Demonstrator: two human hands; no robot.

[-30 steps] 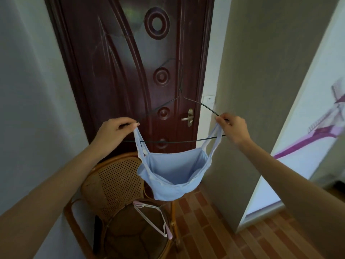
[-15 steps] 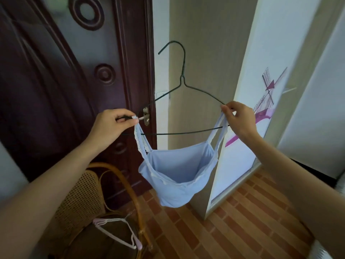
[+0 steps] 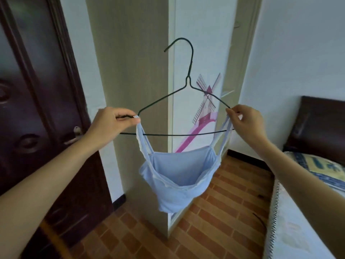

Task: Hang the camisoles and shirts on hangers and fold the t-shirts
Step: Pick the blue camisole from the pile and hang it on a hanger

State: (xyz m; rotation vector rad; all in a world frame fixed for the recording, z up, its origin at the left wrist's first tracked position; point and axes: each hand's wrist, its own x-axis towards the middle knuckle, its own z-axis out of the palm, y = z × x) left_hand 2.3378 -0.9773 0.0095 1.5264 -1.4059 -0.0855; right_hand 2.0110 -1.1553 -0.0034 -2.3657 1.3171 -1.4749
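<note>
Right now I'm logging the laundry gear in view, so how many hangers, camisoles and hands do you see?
hanger: 1
camisole: 1
hands: 2, the left hand and the right hand, each pinching a strap at one end of the hanger
Total: 4

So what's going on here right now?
A person holds up a wire hanger with a light blue camisole on it. The left hand pinches the hanger's left end with one strap, the right hand pinches the right end with the other. The camisole sags below the bar. The hook is free, not yet hung on anything.
</note>
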